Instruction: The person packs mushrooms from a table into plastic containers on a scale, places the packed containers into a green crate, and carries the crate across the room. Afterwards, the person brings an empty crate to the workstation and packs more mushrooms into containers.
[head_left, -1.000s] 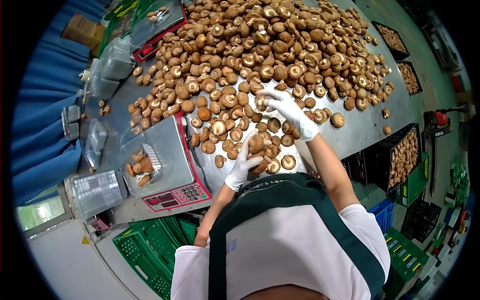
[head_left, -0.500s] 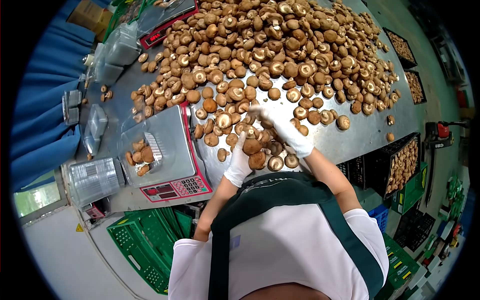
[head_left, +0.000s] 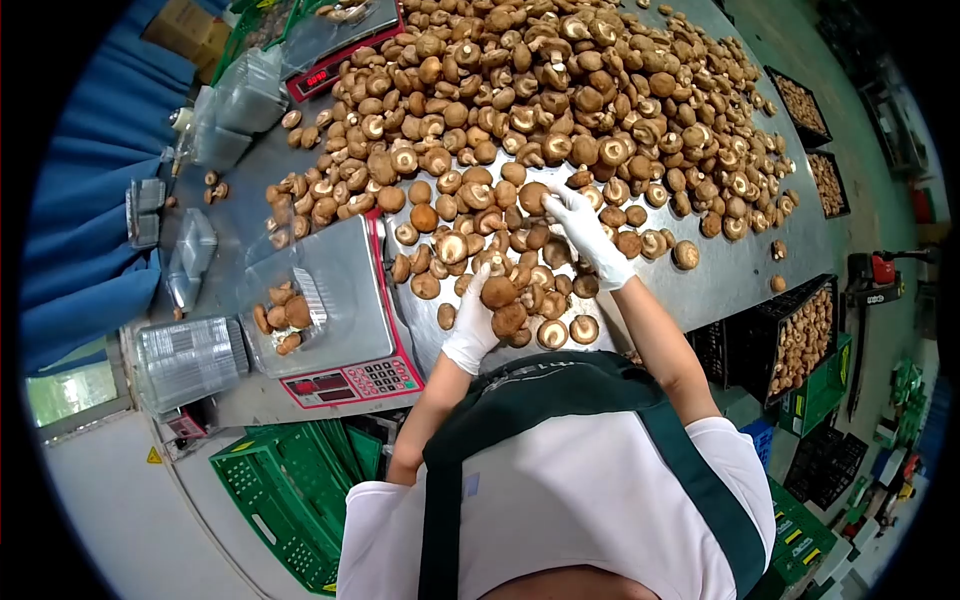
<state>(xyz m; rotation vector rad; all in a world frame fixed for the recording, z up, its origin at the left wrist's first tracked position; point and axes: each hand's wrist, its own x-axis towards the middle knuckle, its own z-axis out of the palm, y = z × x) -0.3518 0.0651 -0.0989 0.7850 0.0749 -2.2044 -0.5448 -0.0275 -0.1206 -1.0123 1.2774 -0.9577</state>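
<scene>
My left hand, in a white glove, is curled against brown-capped mushrooms, with one mushroom at its thumb and another just below. Its far fingers are hidden under them. Farther up the table, my gloved right hand has its fingertips closed on the edge of a round mushroom. Loose mushrooms lie between and around both hands, some with pale gills up, such as one mushroom left of centre.
A large mushroom heap covers the far table. To the left, a red-edged scale bears a clear tray with several mushrooms. Stacked clear trays stand beside it. Black crates of mushrooms are at the right; green crates sit below left.
My right hand has moved from among the near mushrooms outward and right, and now grips a mushroom. My left hand has shifted slightly left, with the mushrooms beside it.
</scene>
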